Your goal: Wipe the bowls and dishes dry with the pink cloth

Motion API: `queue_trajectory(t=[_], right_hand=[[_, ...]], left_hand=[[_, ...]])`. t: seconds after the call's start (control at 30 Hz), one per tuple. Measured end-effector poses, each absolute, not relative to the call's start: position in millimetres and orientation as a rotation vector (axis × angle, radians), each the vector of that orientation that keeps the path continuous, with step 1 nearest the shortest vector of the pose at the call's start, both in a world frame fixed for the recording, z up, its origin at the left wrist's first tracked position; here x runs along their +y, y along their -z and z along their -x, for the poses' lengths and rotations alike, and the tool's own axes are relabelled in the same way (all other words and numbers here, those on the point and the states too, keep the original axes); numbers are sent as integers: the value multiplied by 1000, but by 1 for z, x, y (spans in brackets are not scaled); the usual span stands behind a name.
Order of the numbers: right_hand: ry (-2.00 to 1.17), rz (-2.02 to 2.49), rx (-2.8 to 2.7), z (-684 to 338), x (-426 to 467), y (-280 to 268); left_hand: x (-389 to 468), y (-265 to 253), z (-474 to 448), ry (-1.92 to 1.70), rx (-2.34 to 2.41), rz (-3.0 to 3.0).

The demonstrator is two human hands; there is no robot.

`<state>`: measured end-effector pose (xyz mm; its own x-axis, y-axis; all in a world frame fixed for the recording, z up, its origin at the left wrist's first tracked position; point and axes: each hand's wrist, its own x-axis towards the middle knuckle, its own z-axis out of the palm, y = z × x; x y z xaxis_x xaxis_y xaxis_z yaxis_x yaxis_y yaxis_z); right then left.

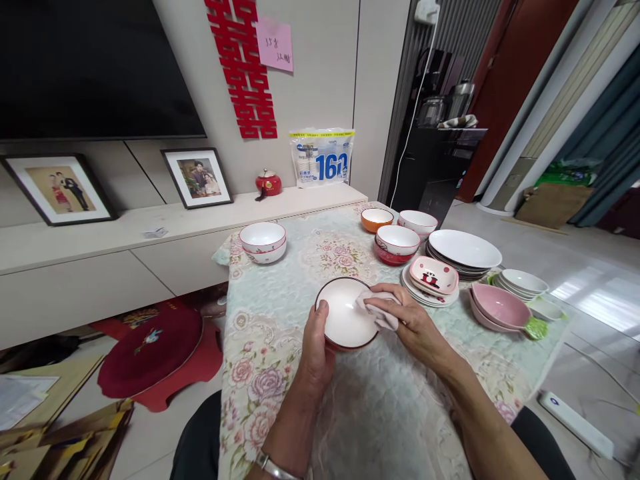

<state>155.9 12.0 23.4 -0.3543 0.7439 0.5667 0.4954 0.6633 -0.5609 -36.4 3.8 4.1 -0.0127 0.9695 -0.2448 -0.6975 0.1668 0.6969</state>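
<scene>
My left hand (317,343) grips a white bowl (345,317) with a dark rim by its left side, thumb over the edge. The bowl is tilted toward me above the flowered tablecloth (280,333). Bunched in my right hand (413,323) is a pale cloth (383,310), pressed against the inside of the bowl's right wall. Some of the right fingers are hidden behind the cloth and the rim. Two stacked white bowls (263,243) with red rims stand at the table's far left.
On the right are stacked bowls (397,240), an orange bowl (377,220), large white plates (465,250), square patterned dishes (434,275), pink bowls (500,307) and small green-handled bowls (525,281). A white cabinet (200,223) runs behind. A red stool (155,340) stands left.
</scene>
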Motion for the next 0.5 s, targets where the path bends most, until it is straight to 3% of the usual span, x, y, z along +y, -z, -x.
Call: queue_trajectory(t=[0.33,0.5], right_hand=[[-402,1003,-1751,-162,18,-22],[-128,1126,-1739,-156,14,-26]], left_hand=[[-5,0,34,-1140,668,-589],[-5,2,29,-1206,630,-548]])
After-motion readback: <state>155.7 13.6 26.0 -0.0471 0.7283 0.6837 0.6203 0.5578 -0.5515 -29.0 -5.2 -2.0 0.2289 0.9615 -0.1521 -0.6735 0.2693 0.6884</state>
